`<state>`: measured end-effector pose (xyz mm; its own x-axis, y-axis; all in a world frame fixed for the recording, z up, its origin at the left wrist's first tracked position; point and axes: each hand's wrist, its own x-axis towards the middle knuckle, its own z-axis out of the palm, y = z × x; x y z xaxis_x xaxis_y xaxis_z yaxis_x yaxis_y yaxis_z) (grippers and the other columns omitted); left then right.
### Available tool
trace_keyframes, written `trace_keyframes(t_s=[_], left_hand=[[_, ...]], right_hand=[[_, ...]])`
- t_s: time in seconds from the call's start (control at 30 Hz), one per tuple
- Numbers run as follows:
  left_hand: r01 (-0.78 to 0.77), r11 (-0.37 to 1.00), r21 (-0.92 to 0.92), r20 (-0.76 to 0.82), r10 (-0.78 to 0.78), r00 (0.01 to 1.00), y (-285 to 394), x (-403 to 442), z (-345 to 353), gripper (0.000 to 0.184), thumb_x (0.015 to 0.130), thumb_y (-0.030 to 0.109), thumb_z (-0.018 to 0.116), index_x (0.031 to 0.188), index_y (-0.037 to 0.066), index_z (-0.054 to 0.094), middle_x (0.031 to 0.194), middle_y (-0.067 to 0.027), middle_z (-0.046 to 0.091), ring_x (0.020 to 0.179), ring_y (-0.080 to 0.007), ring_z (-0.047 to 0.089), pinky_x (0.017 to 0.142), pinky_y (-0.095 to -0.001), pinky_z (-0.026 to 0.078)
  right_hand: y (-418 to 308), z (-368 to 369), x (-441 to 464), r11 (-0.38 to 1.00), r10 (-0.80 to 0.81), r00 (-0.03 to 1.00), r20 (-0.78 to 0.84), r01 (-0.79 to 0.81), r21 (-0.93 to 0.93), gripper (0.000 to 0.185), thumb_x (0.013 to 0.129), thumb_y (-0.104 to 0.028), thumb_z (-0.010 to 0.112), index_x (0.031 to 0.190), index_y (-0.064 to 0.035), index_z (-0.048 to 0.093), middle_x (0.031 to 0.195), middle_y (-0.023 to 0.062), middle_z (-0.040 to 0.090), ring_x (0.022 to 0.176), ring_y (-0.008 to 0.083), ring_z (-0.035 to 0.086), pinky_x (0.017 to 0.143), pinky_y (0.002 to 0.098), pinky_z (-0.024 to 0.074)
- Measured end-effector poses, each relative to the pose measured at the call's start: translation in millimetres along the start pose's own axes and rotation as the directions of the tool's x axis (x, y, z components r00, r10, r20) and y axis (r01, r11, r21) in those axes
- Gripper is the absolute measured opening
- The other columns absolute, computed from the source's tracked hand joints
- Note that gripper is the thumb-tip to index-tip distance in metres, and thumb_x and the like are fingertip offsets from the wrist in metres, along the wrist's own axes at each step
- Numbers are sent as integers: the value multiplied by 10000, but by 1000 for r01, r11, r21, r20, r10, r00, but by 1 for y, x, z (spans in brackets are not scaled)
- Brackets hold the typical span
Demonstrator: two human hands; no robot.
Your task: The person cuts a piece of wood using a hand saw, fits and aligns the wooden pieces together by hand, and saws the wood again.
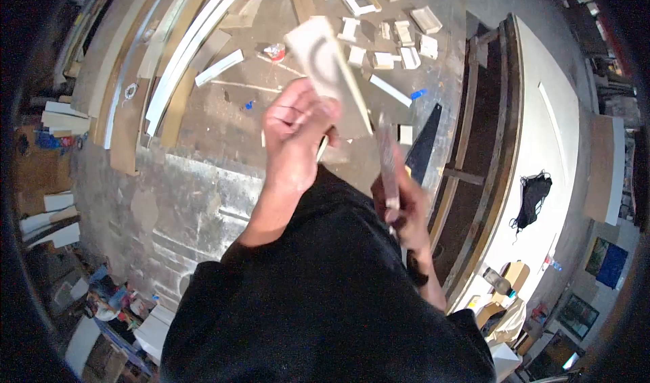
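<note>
My left hand (298, 129) is closed around a pale wooden piece (315, 48), raised above the work surface. A curved dark mark or shadow shows on its broad face. Lower and to the right, my right hand (409, 210) is wrapped around a narrow flat tool (387, 156) that looks like a file. Motion blurs the tool, so its exact kind is unclear. Its tip points up, close to the lower corner of the wooden piece. A dark saw blade (425, 136) lies just right of my right hand.
Several small wooden blocks and frames (359, 4) lie on the worktop (257, 136) at the far side. Long strips (193, 51) run along the left. A blue clip-like item (418, 94) rests by the saw. On the right, a white panel (542, 132) carries a black cloth item (533, 197).
</note>
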<state>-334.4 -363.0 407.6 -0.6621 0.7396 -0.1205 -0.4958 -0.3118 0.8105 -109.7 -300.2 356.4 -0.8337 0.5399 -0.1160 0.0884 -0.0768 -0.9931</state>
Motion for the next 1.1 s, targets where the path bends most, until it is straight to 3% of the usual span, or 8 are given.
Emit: trace_keyframes(t_s=[0.37, 0.47, 0.53, 0.8, 0.87, 0.93, 1.0, 1.1], left_hand=[[-160, 984, 84, 15, 159, 987, -3, 3, -7, 319, 843, -92, 722, 1100, -18, 548, 898, -80, 691, 679, -89, 638, 517, -237, 559], [-135, 986, 96, 6, 135, 991, -14, 0, -3, 391, 841, -112, 707, 1174, -25, 519, 986, -97, 666, 765, -124, 663, 578, -276, 610], [-182, 980, 85, 95, 174, 980, -16, -1, 3, 455, 847, -122, 694, 1243, -23, 495, 1074, -118, 622, 865, -149, 665, 632, -302, 634], [-134, 974, 182, 291, 77, 954, -31, -1, -15, 513, 1066, 371, 468, 1397, -21, 462, 1180, -117, 610, 873, -134, 645, 571, -252, 551], [-138, 957, 256, 339, 45, 940, -31, 1, -17, 640, 1087, 530, 330, 1400, -6, 485, 1208, -120, 618, 878, -145, 651, 602, -259, 527], [-357, 886, 297, 202, 307, 930, -41, 7, 4, 708, 1079, 585, 243, 1397, 12, 509, 1214, -122, 641, 904, -208, 670, 747, -325, 542], [-274, 878, 393, 168, 225, 960, -34, -5, 20, 875, 1027, 716, 173, 1406, 5, 514, 932, -63, 650, 840, -180, 665, 781, -354, 544], [-148, 847, 511, 326, -32, 945, -37, -12, 22, 713, 1092, 547, 166, 1461, 30, 491, 996, -86, 679, 878, -183, 676, 799, -328, 555]], right_hand=[[-22, 3, 6, 999, 29, 929, -369, -12, 48, 1215, 761, -722, 729, 1562, 71, 277, 1636, 212, 314, 1500, 266, 307, 1220, 398, 221], [-32, 10, 24, 941, -326, 876, -356, 266, -207, 1091, 799, -412, 811, 1553, 122, 231, 1647, 220, 289, 1495, 259, 317, 1207, 387, 248], [-34, 16, 30, 943, -315, 907, -280, 265, -202, 1066, 775, -290, 805, 1558, 123, 212, 1640, 228, 301, 1487, 263, 333, 1202, 385, 267], [-26, 19, 23, 988, -115, 965, -236, 86, -130, 1078, 745, -231, 817, 1578, 86, 212, 1558, 267, 422, 1425, 277, 440, 1162, 382, 346], [-18, 17, 21, 901, -243, 956, -166, 159, -403, 1088, 728, -278, 836, 1582, 50, 247, 1497, 316, 473, 1359, 350, 534, 1101, 402, 432], [-29, 21, 19, 885, -205, 967, -148, 118, -451, 1081, 744, -300, 835, 1588, 34, 246, 1470, 325, 497, 1328, 356, 563, 1071, 392, 461], [-31, 19, 26, 832, -319, 939, -132, 210, -514, 1084, 753, -313, 834, 1590, 33, 239, 1428, 326, 531, 1294, 363, 590, 1039, 392, 483], [-48, 16, 31, 833, -326, 933, -154, 206, -513, 1101, 777, -424, 809, 1576, 70, 237, 1370, 328, 576, 1264, 351, 609, 1024, 392, 478]])
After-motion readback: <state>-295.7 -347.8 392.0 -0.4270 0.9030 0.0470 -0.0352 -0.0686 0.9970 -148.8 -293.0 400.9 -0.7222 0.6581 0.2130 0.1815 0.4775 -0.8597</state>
